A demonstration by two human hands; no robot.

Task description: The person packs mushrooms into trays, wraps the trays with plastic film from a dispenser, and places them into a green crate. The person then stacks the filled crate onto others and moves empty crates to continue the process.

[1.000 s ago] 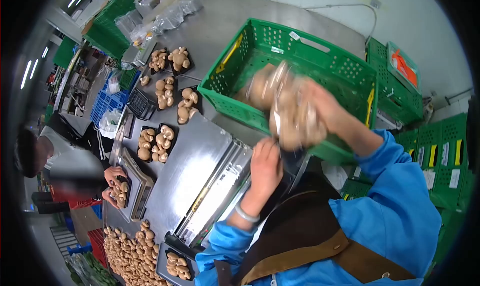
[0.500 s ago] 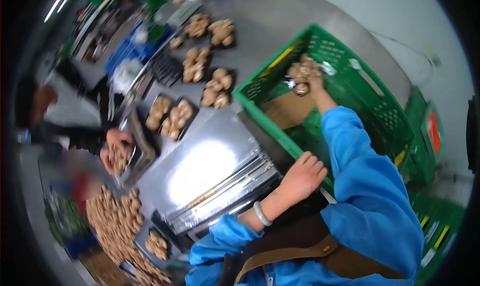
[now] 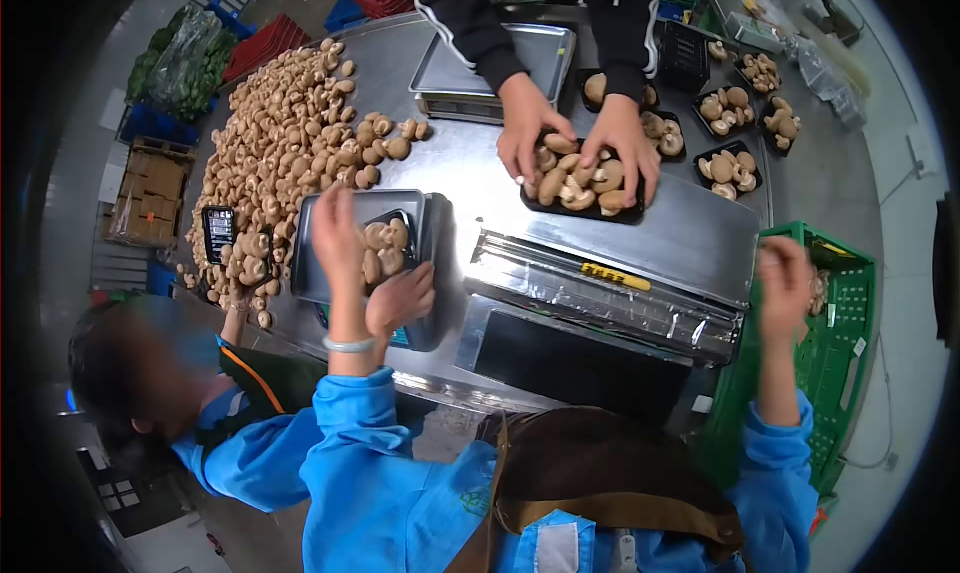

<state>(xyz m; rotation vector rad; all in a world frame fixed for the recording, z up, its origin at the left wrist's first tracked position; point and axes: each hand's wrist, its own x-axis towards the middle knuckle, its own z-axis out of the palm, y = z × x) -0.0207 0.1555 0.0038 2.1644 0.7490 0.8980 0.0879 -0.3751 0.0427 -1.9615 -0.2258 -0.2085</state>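
My left hand [image 3: 338,235], with a pale bangle at its wrist, is raised over a small scale [image 3: 312,278] on the left. Its fingers stretch out and hold nothing. Beneath it, a black tray of mushrooms [image 3: 384,250] sits on the scale, with a co-worker's hand [image 3: 402,299] at the tray's near side. My right hand [image 3: 785,285] is blurred above the near left rim of the green crate [image 3: 848,318]; its fingers look apart, with nothing visible in them. Partly hidden behind that hand, packed mushrooms [image 3: 819,291] lie inside the crate.
Across the table, another person's hands [image 3: 580,153] hold a filled mushroom tray [image 3: 583,178] beside a film-wrapping machine [image 3: 610,283]. Loose mushrooms [image 3: 290,138] are heaped at left. A second scale [image 3: 490,65] stands at the back; several filled trays [image 3: 727,169] stand back right.
My view has swung left. My right hand has let go of the mushroom pack and left the crate. My left hand has moved from the crate's rim to over the small scale.
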